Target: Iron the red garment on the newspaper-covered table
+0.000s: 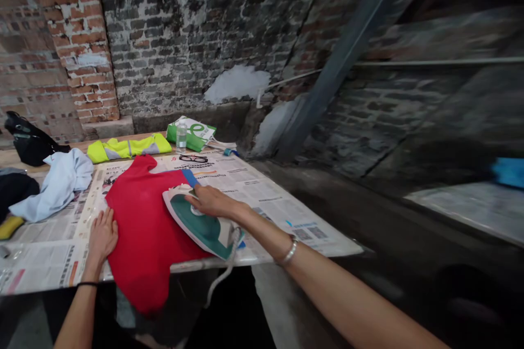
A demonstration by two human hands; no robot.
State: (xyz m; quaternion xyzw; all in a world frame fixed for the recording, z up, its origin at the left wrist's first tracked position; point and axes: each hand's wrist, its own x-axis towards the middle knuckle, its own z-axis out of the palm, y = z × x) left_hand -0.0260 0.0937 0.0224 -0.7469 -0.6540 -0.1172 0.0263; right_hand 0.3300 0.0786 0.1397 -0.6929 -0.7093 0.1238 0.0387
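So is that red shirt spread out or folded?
Spread: the red shirt lies flat on newspaper, under the left hand and an iron.

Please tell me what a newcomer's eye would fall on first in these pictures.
The bright red garment spread over newspaper at the table's centre stands out first, with the left hand flat on it. The right hand holds a green and white iron at the garment's edge. Behind, a neon yellow garment lies below a patchy, rough brick wall.

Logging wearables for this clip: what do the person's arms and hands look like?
Both arms are bare, no sleeves, and the left hand and right hand are ungloved. A thin black band circles the left wrist, a silver bangle the right.
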